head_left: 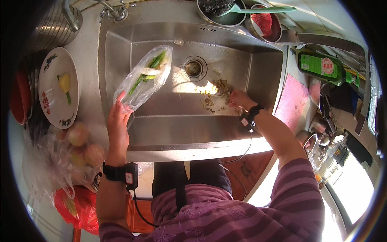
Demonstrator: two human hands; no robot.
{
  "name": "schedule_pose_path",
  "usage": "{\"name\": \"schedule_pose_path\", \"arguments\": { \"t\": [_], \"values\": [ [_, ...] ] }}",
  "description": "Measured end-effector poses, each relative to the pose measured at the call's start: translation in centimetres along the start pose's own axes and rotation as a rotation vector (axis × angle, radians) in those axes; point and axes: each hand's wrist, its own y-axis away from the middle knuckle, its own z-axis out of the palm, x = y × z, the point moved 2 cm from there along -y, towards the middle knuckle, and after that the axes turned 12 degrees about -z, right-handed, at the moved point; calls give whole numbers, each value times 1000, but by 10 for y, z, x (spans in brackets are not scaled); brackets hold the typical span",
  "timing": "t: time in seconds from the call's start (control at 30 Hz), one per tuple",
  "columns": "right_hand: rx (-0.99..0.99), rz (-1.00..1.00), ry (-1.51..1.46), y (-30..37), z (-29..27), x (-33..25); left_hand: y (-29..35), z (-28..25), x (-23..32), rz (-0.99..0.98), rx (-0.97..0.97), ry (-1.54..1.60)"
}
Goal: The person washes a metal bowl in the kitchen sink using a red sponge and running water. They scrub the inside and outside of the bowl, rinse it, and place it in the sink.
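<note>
Fingers and thumb of my left hand grip the lower end of a clear plastic bag. Green stalks and a pale piece show inside the bag, which is held tilted over the left half of the sink. Down at the sink floor on the right, my right hand is closed, its curled fingertips at a brownish scrap. Several brown vegetable peelings lie scattered beside it. The drain with its metal ring sits between the bag and the peelings.
Left of the sink stand a patterned white plate with a yellow-green piece and a plastic bag of round produce. A red bag hangs below. Behind are the faucet, a scrubber bowl and another bowl. A green bottle lies right.
</note>
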Motion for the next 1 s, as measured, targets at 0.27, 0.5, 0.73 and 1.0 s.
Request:
{"name": "schedule_pose_path", "arguments": {
  "t": [0.27,0.5,0.73,1.0],
  "values": [
    [-195,-35,322,16,19,39,0,4,5,-9,28,16],
    [214,46,-179,-45,-11,-88,-4,9,5,1,27,22],
    [351,101,-585,-44,-18,-118,1,10,12,-4,50,33],
    [-104,329,-862,-24,27,-48,-4,5,8,-17,-20,65]
  ]
}}
